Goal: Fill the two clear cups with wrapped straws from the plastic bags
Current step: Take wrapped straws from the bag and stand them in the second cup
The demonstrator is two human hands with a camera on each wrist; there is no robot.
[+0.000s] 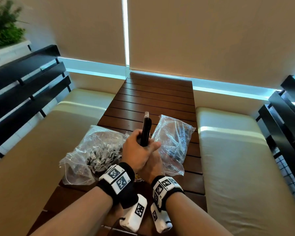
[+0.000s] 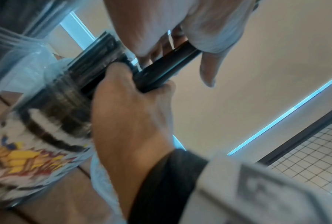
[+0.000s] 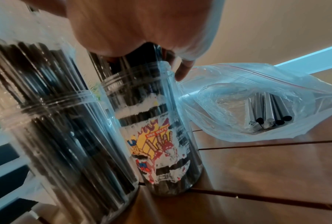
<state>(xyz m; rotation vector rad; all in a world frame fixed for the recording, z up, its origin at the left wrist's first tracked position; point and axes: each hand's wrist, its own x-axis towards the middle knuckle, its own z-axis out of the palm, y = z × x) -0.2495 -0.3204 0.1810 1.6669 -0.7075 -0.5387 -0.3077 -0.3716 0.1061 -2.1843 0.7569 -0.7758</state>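
Note:
A bundle of black wrapped straws [image 1: 146, 128] stands upright over the table's near half. My left hand [image 1: 134, 147] and right hand [image 1: 152, 162] both grip it low down, pressed together. In the right wrist view the right hand [image 3: 142, 30] sits over the mouth of a clear labelled cup [image 3: 161, 144], with the straws [image 3: 142, 50] running down into it. A second clear cup [image 3: 55, 121], packed with black straws, stands right beside it. The left wrist view shows the left hand [image 2: 180, 30] holding the straws [image 2: 167, 66] above the right hand [image 2: 132, 113]. The hands hide both cups from the head camera.
Two clear plastic bags lie on the slatted wooden table [image 1: 157, 99]: a crumpled one at left [image 1: 99, 150] and one at right [image 1: 174, 142] holding a few straws [image 3: 266, 115]. Cream benches [image 1: 228, 150] flank the table, with black rails behind them.

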